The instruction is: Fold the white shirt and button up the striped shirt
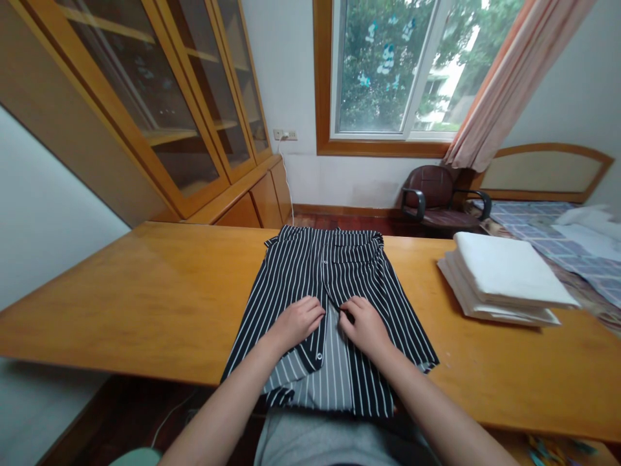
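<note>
A black shirt with thin white stripes (pixel 334 272) lies flat on the wooden table (pixel 160 291), front side up, its lower part hanging over the near edge. Its front opening is partly parted below, showing the grey inside. My left hand (pixel 297 321) rests on the left front panel, fingers curled onto the cloth by the placket edge. My right hand (pixel 363 323) is closed in a pinch on the right placket edge at the middle of the shirt. A small white button (pixel 319 355) shows on the left panel below my left hand.
A stack of folded white cloths (pixel 504 278) lies on the table's right side. Behind the table stand a glass-door wooden cabinet (pixel 194 110), a dark red armchair (pixel 436 200) under the window, and a bed (pixel 557 226) at the right.
</note>
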### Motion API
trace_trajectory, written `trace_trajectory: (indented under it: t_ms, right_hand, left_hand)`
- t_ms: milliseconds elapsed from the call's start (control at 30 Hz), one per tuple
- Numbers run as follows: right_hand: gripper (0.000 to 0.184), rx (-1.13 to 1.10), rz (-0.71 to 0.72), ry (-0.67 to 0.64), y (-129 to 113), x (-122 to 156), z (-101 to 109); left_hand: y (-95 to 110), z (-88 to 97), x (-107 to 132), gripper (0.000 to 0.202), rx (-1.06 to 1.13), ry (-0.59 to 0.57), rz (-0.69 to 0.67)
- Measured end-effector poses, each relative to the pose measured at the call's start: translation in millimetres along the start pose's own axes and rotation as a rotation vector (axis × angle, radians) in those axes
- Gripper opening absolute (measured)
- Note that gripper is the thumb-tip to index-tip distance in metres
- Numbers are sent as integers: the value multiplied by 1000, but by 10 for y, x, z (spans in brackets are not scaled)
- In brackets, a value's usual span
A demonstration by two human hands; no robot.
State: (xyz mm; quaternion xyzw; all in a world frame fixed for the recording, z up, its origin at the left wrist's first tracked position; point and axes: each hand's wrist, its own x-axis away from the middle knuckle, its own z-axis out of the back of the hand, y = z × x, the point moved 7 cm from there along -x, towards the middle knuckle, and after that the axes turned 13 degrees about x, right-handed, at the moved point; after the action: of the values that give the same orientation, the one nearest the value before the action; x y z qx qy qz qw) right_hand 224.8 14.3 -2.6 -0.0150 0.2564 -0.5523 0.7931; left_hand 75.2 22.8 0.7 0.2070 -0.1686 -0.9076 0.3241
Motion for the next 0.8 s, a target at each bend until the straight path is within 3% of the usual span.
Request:
trace_trajectory:
  t_ms: [333, 533, 800]
  right_hand:
    - [8, -216, -90, -15, 172, -40, -60]
    - [12, -278, -101, -76, 201, -58, -93]
    - [16, -496, -244, -30, 375, -51, -85]
  left_hand:
    - [216, 140, -240, 19, -129, 38, -147]
    - [257, 67, -326, 18, -129, 61, -178]
    - [200, 6, -243, 17, -123, 156, -208]
